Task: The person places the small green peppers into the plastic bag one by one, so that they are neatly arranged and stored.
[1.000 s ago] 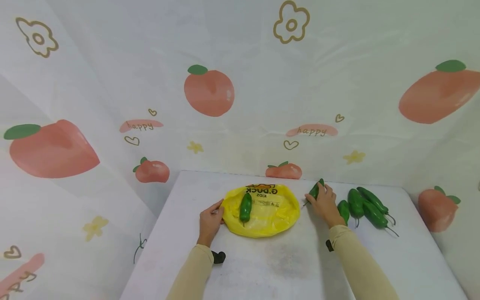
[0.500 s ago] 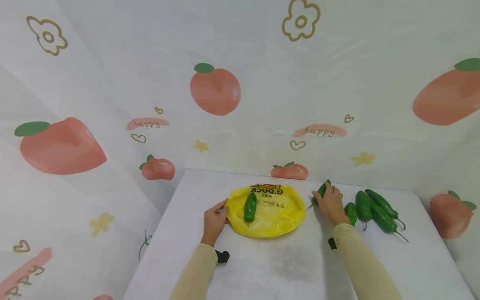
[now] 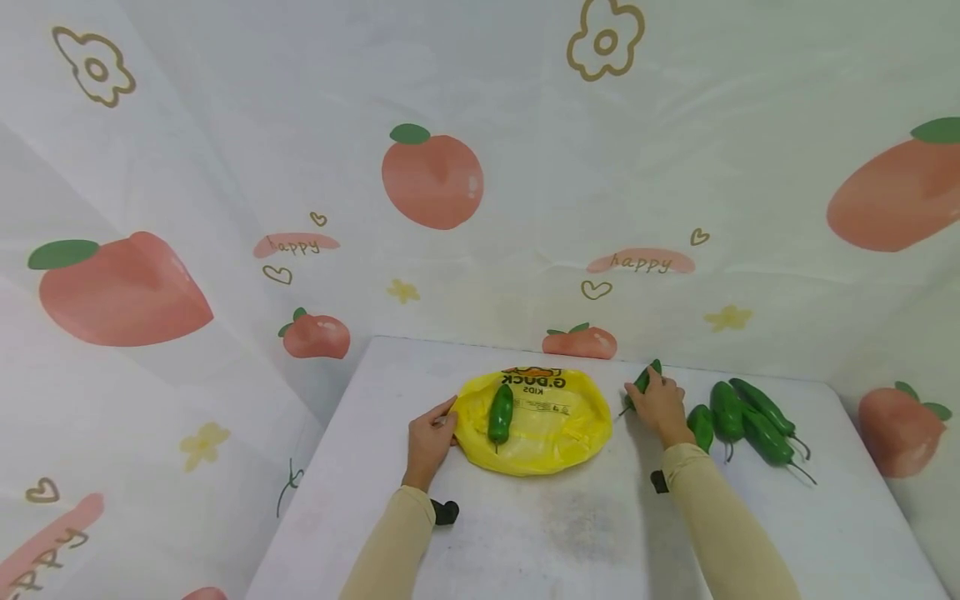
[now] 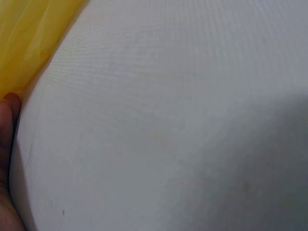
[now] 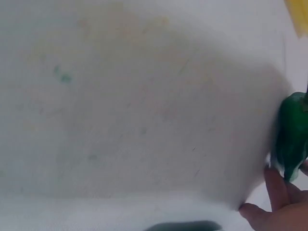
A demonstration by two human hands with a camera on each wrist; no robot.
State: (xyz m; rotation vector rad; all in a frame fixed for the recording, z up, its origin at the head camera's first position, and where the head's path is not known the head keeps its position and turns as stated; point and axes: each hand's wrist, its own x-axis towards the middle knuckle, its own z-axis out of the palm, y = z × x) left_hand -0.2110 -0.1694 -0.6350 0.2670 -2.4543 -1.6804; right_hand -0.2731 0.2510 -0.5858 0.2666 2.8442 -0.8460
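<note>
A yellow plastic bag (image 3: pixel 562 437) with G.DUCK KIDS printing lies spread on the table, its rim rolled into an oval. Inside on its left is one green pepper (image 3: pixel 500 414). My left hand (image 3: pixel 430 442) pinches the bag's left rim; the left wrist view catches only fingers (image 4: pixel 6 125) against the yellow plastic (image 4: pixel 33 43). To the right of the bag, my right hand (image 3: pixel 662 407) grips another green pepper (image 3: pixel 642 381), its stem pointing down-left toward the bag. In the right wrist view that pepper (image 5: pixel 291 130) shows at the right edge, fingertips at its tip.
Several more green peppers (image 3: pixel 726 412) lie in a group right of my right forearm. The white table (image 3: pixel 592 533) meets a patterned cloth wall (image 3: pixel 510 250) at the back. A dark wrist-camera piece (image 3: pixel 446 512) sticks out beside the left sleeve.
The head view has swung slightly, so the whole scene sits a little further right. Both hands keep the same hold, the left on the bag and the right on the pepper.
</note>
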